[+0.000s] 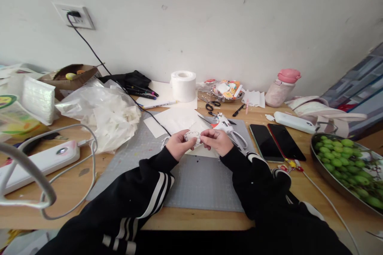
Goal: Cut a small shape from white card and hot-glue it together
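A small white paper cutout (191, 135) with a dark, scalloped drawn outline is held over the middle of the grey cutting mat (206, 185). My left hand (178, 145) pinches it from the left, thumb on top. At the right edge of the cutout, my right hand (219, 142) has its thumb and forefinger closed together on it. Just behind my right hand lies a white glue gun (223, 122). White sheets of paper (154, 123) lie beyond my hands, and scissors with black handles (210, 106) rest past them.
A paper roll (183, 87) and markers (140, 93) stand and lie at the back. To the left are a plastic bag of scraps (103, 113) and a white power bank (44, 161). Two phones (266, 142), a pink bottle (281, 89) and a bowl of green grapes (344, 159) are on the right.
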`<act>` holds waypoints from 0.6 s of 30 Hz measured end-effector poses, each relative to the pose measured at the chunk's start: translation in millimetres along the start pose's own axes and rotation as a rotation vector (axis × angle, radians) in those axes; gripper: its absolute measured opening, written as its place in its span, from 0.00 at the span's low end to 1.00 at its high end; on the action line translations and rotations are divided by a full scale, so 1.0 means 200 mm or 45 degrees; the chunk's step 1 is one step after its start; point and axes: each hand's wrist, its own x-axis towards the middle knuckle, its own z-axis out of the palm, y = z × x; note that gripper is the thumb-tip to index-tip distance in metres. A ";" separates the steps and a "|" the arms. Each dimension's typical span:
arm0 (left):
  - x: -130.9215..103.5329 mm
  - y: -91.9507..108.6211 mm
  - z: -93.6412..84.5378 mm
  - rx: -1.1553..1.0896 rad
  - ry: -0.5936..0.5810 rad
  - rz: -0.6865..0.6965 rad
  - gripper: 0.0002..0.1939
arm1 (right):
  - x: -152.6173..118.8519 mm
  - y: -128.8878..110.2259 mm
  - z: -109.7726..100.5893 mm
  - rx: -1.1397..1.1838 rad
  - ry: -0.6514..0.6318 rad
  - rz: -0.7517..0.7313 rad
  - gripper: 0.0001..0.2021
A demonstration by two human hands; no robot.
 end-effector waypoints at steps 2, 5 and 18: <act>0.00 0.00 0.00 0.005 -0.001 0.002 0.08 | 0.00 0.00 0.00 -0.010 0.021 -0.009 0.08; 0.00 0.00 0.00 0.005 -0.013 0.007 0.08 | 0.00 0.00 0.01 -0.033 0.057 -0.016 0.07; 0.01 -0.03 -0.01 0.028 -0.006 0.036 0.08 | 0.01 0.00 0.01 0.018 0.017 0.102 0.05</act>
